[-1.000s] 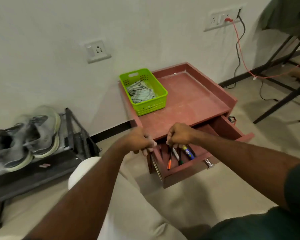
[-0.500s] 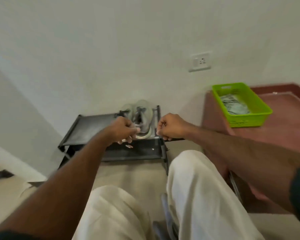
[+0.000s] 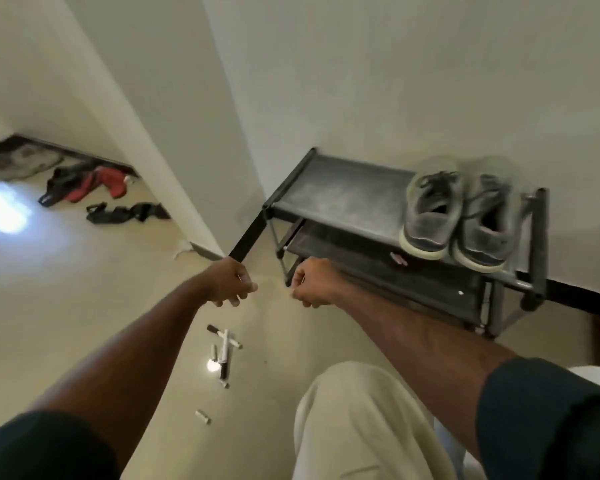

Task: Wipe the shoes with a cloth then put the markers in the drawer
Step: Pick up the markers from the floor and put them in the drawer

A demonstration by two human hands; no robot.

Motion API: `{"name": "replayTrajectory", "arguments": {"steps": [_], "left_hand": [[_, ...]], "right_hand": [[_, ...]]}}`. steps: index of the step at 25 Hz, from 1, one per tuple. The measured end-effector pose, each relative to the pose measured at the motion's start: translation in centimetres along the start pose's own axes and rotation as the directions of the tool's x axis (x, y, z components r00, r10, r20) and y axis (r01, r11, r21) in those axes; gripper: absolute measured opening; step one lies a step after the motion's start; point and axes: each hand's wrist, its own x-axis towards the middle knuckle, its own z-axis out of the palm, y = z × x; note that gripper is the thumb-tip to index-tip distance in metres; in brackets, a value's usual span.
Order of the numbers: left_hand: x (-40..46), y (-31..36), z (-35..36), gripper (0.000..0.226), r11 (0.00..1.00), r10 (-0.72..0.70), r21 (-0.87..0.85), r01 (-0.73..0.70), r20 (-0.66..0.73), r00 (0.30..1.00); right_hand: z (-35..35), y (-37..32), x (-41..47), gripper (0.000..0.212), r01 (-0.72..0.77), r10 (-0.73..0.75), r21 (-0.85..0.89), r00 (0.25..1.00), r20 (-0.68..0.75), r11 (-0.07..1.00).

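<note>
Both hands clenched, empty: left hand [image 3: 231,284], right hand [image 3: 312,282]. Markers [image 3: 223,351] scattered on floor below; loose caps [image 3: 202,416] nearby. Risk: caps overlooked, markers roll when grabbed.

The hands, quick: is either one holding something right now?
Left hand: fingers curled, nothing visible in it.
Right hand: fingers curled too, nothing visible in it.
The markers lie on the floor below, untouched.

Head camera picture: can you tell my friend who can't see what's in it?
Two curled hands, left and right, reach over markers scattered on the floor. Grey shoes sit on a rack by the wall.
</note>
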Motion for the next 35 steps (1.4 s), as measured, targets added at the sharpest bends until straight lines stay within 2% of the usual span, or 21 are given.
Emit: {"name": "replayTrajectory", "arguments": {"steps": [4, 7, 9, 11, 13, 17, 19, 21, 24, 26, 28, 30, 32, 35], "left_hand": [[3.3, -10.3, 1.8, 0.014, 0.973, -0.227, -0.02, 0.228, 0.066, 0.972], [5.2, -16.7, 4.9, 0.01, 0.931, -0.355, -0.058, 0.361, 0.102, 0.929], [6.0, -20.5, 8.2, 0.015, 0.886, -0.444, -0.102, 0.453, 0.098, 0.891], [5.7, -24.0, 12.1, 0.022, 0.809, -0.558, -0.172, 0.562, 0.074, 0.826], [4.7, -27.6, 16.2, 0.03, 0.687, -0.682, -0.286, 0.668, 0.065, 0.729], [2.9, -31.8, 23.6, 0.045, 0.459, -0.841, -0.427, 0.779, 0.072, 0.536], [2.8, -32.7, 26.0, 0.052, 0.409, -0.871, -0.468, 0.783, 0.055, 0.488], [3.0, -34.1, 28.1, 0.061, 0.361, -0.886, -0.503, 0.786, 0.078, 0.457], [3.5, -35.1, 30.1, 0.063, 0.329, -0.9, -0.521, 0.787, 0.08, 0.429], [3.4, -33.9, 29.7, 0.046, 0.369, -0.884, -0.582, 0.725, 0.022, 0.467], [3.7, -33.3, 30.1, 0.03, 0.378, -0.869, -0.7, 0.606, -0.044, 0.492], [3.9, -33.2, 30.6, 0.022, 0.298, -0.876, -0.842, 0.45, -0.054, 0.48], [4.1, -32.9, 30.8, 0.018, 0.199, -0.864, -0.925, 0.325, -0.009, 0.504], [4.5, -32.4, 30.4, 0.018, 0.128, -0.834, -0.964, 0.234, 0.023, 0.551]], "right_hand": [[5.7, -0.2, 6.8, 0.003, 0.046, -0.037, -0.076, 0.992, 0.123, 0.996], [10.5, 0.2, 11.5, 0.008, 0.083, -0.043, -0.181, 0.976, 0.215, 0.98], [13.5, 0.3, 14.3, 0.009, 0.116, -0.036, -0.266, 0.957, 0.288, 0.957], [16.0, 0.3, 16.5, 0.007, 0.174, -0.033, -0.347, 0.926, 0.376, 0.922], [19.3, -0.2, 18.4, 0.003, 0.219, -0.02, -0.384, 0.888, 0.46, 0.897], [25.9, -0.8, 20.3, 0.015, 0.274, 0.042, -0.453, 0.818, 0.574, 0.849], [28.1, -0.4, 20.8, 0.022, 0.248, 0.085, -0.487, 0.821, 0.565, 0.838], [30.2, 0.3, 20.9, 0.027, 0.19, 0.093, -0.486, 0.862, 0.499, 0.853], [33.9, 2.2, 18.9, 0.024, 0.188, 0.023, -0.389, 0.879, 0.477, 0.902], [36.2, 3.4, 17.0, 0.027, 0.285, -0.056, -0.372, 0.852, 0.521, 0.883], [38.0, 3.9, 15.9, 0.03, 0.427, -0.141, -0.417, 0.814, 0.563, 0.802], [39.3, 3.7, 15.4, 0.028, 0.527, -0.219, -0.454, 0.791, 0.572, 0.718], [40.1, 3.7, 15.2, 0.025, 0.591, -0.274, -0.482, 0.77, 0.576, 0.647], [40.7, 4.2, 15.1, 0.023, 0.627, -0.309, -0.516, 0.759, 0.573, 0.584]]}}
